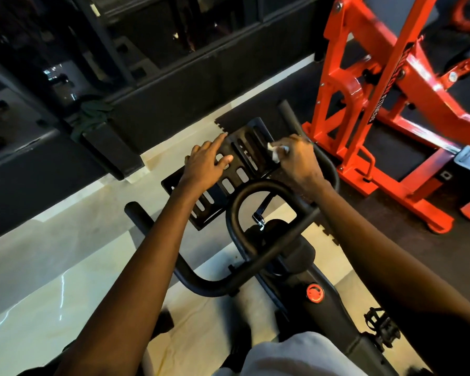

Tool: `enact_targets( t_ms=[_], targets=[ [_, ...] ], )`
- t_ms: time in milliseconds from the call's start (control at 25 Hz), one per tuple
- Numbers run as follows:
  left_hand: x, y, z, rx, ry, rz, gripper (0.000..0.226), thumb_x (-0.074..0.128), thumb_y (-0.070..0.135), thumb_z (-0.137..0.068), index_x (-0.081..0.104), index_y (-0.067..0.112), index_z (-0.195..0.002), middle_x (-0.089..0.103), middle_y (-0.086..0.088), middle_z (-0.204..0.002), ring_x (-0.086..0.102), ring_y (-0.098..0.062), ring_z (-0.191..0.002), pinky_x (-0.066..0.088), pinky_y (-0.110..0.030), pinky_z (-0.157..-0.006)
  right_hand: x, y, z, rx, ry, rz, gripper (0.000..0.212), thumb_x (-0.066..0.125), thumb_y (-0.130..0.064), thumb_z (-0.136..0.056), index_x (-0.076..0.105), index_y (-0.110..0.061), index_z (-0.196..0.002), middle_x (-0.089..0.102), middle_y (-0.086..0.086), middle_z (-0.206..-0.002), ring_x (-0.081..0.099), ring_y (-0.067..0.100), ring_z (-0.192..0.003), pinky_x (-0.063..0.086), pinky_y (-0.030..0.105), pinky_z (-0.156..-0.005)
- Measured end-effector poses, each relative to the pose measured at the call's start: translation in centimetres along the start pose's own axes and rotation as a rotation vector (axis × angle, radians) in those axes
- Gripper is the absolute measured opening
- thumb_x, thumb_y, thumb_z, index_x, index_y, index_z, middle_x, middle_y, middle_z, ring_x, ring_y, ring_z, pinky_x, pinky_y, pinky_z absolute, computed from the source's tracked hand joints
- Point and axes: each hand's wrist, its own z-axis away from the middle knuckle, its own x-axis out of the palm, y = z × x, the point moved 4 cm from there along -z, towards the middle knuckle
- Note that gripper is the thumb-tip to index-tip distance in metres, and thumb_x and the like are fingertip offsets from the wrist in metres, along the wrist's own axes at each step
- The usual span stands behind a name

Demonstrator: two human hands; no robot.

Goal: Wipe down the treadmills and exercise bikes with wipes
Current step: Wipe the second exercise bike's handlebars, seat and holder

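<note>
Pale gym floor [52, 267] lies under the exercise bike [320, 313]. Centre frame, the right hand [300, 164] pinches a wipe [274, 153] against the slotted tray [253, 126]; the left hand [206, 165], fingers straight, steadies it. The tray's long axis runs down-left from the wipe.

We see a matt black metal tray [248, 132], smooth black handlebars [234, 210], a crumpled white paper-like wipe [274, 154], a glossy orange-painted metal frame [334, 85], a polished pale floor [52, 267] and dull dark matting [282, 93].
</note>
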Motion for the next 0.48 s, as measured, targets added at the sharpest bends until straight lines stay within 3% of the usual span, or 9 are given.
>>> enact_targets(
  t_ms=[120, 200, 400, 480],
  targets=[
    [0.1, -0.2, -0.2, 0.039, 0.006, -0.007, 0.064, 0.049, 0.046, -0.103, 0.022, 0.033, -0.159, 0.048, -0.010, -0.146, 0.040, -0.033, -0.136, 0.038, -0.053, -0.105, 0.6, 0.0, 1.1, 0.054, 0.040, -0.023, 0.020, 0.057, -0.012, -0.098, 0.072, -0.015, -0.111, 0.066, 0.000, -0.106, 0.060, -0.002, -0.086, 0.039, -0.001, -0.074],
    [0.1, -0.2, -0.1, 0.054, 0.015, -0.013, 0.065, 0.049, 0.046, -0.103, 0.022, 0.031, -0.159, 0.047, -0.010, -0.146, 0.040, -0.033, -0.136, 0.037, -0.053, -0.105, 1.7, 0.5, 2.0, 0.084, 0.022, 0.035, 0.022, 0.063, -0.006, -0.093, 0.074, -0.016, -0.108, 0.062, 0.000, -0.106, 0.060, 0.006, -0.088, 0.037, 0.002, -0.076],
    [0.1, -0.8, -0.3, 0.131, -0.001, 0.013, 0.069, 0.053, 0.044, -0.101, 0.020, 0.029, -0.160, 0.044, -0.011, -0.151, 0.038, -0.035, -0.139, 0.036, -0.054, -0.109, 1.4, -0.9, 1.5, 0.173, -0.049, 0.050, 0.022, 0.067, -0.001, -0.085, 0.079, -0.013, -0.100, 0.075, 0.002, -0.100, 0.069, 0.011, -0.096, 0.052, 0.023, -0.085],
    [0.1, -1.0, -0.4, 0.155, -0.019, 0.038, 0.071, 0.055, 0.043, -0.101, 0.019, 0.028, -0.160, 0.041, -0.011, -0.153, 0.037, -0.035, -0.140, 0.035, -0.053, -0.110, 1.2, -1.8, 1.4, 0.181, -0.088, 0.031, 0.017, 0.068, -0.005, -0.087, 0.079, -0.013, -0.097, 0.076, 0.000, -0.098, 0.069, 0.008, -0.095, 0.053, 0.022, -0.086]
  ],
)
